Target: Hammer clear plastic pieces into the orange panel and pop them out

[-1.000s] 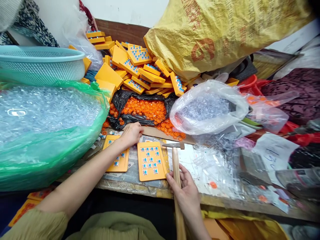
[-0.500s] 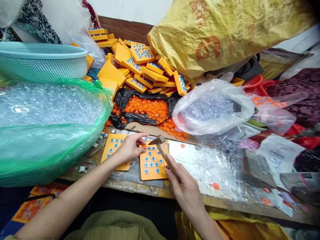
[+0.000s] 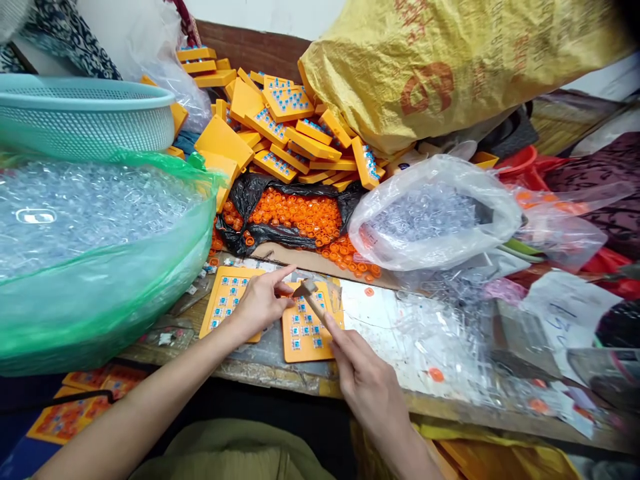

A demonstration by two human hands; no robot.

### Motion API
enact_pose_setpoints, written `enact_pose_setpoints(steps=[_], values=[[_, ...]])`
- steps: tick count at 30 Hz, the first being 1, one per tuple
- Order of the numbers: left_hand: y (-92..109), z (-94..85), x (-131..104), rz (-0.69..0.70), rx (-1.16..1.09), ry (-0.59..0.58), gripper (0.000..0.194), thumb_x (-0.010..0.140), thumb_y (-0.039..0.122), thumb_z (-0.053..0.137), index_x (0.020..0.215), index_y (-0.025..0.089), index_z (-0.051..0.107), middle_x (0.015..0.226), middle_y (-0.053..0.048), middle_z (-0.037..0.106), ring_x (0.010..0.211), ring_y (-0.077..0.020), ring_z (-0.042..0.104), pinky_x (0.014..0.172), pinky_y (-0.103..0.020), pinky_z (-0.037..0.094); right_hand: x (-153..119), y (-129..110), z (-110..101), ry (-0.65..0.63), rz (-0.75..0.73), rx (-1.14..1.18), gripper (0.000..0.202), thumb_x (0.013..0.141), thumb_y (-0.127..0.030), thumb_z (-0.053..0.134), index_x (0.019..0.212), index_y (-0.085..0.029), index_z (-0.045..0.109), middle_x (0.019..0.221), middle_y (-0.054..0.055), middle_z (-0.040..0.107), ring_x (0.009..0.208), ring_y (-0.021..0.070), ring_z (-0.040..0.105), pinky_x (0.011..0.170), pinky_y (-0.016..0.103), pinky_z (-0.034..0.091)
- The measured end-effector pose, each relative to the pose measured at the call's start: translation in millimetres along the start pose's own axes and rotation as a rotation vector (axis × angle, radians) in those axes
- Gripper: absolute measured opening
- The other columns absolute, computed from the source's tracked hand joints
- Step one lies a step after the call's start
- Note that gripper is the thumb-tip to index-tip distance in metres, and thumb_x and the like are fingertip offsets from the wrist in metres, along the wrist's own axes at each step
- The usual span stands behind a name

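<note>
The printing is boldest on the crumpled yellow woven sack (image 3: 450,73) at the back, where red characters and a round red emblem show; creases keep me from reading the words. Large dark handwriting marks a torn white paper sheet (image 3: 565,313) at the right, its figures tilted and unclear. Print on the grey sheet under the work is too small to read.

The right hand (image 3: 373,373) closes around the wooden handle of a small hammer with a dark metal head (image 3: 316,307), the index finger stretched along it. The head is over the upper left part of a flat orange-yellow rectangular board set with small blue-and-white square switches (image 3: 307,340). The left hand (image 3: 260,303) is at that board's upper left corner, index finger extended, thumb and other fingers close together; I cannot tell whether they pinch anything.

A second orange-yellow board with similar switches (image 3: 220,293) lies just left, partly beneath the left hand. Both boards are near the worn front edge of the worktop (image 3: 280,377). A black plastic bag of orange caps (image 3: 295,217) borders the far side, and a bulging green plastic bag (image 3: 115,300) crowds the left. To the right, a white surface (image 3: 367,313) gives some room before scattered clear plastic pieces (image 3: 440,340).
</note>
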State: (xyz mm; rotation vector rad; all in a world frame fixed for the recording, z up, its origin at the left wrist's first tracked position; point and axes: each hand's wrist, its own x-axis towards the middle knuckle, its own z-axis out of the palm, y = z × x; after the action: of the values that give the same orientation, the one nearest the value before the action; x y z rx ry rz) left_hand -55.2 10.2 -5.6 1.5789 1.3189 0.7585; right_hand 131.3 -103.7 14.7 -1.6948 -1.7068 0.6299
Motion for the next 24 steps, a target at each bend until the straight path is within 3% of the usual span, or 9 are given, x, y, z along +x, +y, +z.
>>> enact_pose_setpoints(steps=[2,6,9,10,12,17,20,24], values=[[0,-0.2,-2,0.0,0.005,0.002,0.066,0.068,0.008,0.069,0.131,0.02,0.054,0.084,-0.002,0.074,0.076,-0.0163,0.069,0.077,-0.031,0.057,0,3,2,-0.019,0.039,-0.009,0.041,0.09,-0.028,0.047,0.129,-0.035,0.058,0.087,0.002,0.07,0.075,0.0183,0.067,0.073,0.028,0.054],[10,-8.5,8,-0.013,0.059,-0.072,0.071,0.062,0.009,0.076,0.129,0.016,0.055,0.09,-0.005,0.074,0.076,-0.0165,0.068,0.071,-0.029,0.057,2,18,6,0.057,0.125,0.079,0.046,0.091,-0.034,0.048,0.137,-0.03,0.049,0.125,0.004,0.063,0.106,0.0221,0.063,0.093,0.037,0.048],[26,-16.4,35,0.111,0.28,0.029,0.042,0.072,0.019,0.072,0.113,0.013,0.067,0.099,-0.008,0.073,0.083,-0.0182,0.068,0.078,-0.031,0.056,4,29,10,0.128,0.21,0.121,0.06,0.085,-0.039,0.059,0.141,-0.025,0.044,0.138,0.008,0.054,0.116,0.026,0.057,0.099,0.044,0.044],[32,-17.4,47,0.172,0.374,0.088,0.03,0.079,0.019,0.065,0.108,0.014,0.069,0.102,-0.008,0.073,0.089,-0.0186,0.067,0.084,-0.032,0.054,4,31,11,0.134,0.222,0.126,0.063,0.083,-0.039,0.062,0.141,-0.024,0.043,0.138,0.008,0.053,0.116,0.0268,0.057,0.1,0.046,0.043],[40,-16.1,73,0.253,0.514,0.155,0.024,0.086,0.016,0.053,0.101,0.016,0.072,0.106,-0.008,0.072,0.099,-0.0194,0.065,0.094,-0.033,0.048,4,33,14,0.131,0.221,0.148,0.064,0.081,-0.038,0.064,0.14,-0.025,0.045,0.137,0.008,0.054,0.113,0.0267,0.06,0.099,0.046,0.044],[44,-1.2,125,0.215,0.604,0.098,0.018,0.079,0.013,0.06,0.089,0.016,0.075,0.093,-0.01,0.074,0.095,-0.0245,0.066,0.088,-0.035,0.05,-1,29,18,0.115,0.24,0.211,0.06,0.081,-0.039,0.061,0.139,-0.026,0.047,0.125,0.007,0.064,0.1,0.0242,0.066,0.094,0.041,0.048],[42,4.4,136,0.189,0.619,0.088,0.019,0.076,0.013,0.062,0.091,0.015,0.075,0.088,-0.011,0.074,0.089,-0.0252,0.068,0.082,-0.035,0.052,-2,28,19,0.131,0.243,0.228,0.057,0.08,-0.039,0.061,0.135,-0.026,0.053,0.119,0.007,0.067,0.102,0.0254,0.065,0.093,0.041,0.048],[40,3.7,126,0.239,0.61,0.107,0.028,0.081,0.015,0.057,0.107,0.014,0.069,0.094,-0.008,0.074,0.089,-0.0211,0.067,0.086,-0.032,0.051,1,28,17,0.177,0.304,0.333,0.063,0.073,-0.041,0.069,0.131,-0.021,0.057,0.118,0.008,0.068,0.109,0.0281,0.061,0.097,0.044,0.046]])
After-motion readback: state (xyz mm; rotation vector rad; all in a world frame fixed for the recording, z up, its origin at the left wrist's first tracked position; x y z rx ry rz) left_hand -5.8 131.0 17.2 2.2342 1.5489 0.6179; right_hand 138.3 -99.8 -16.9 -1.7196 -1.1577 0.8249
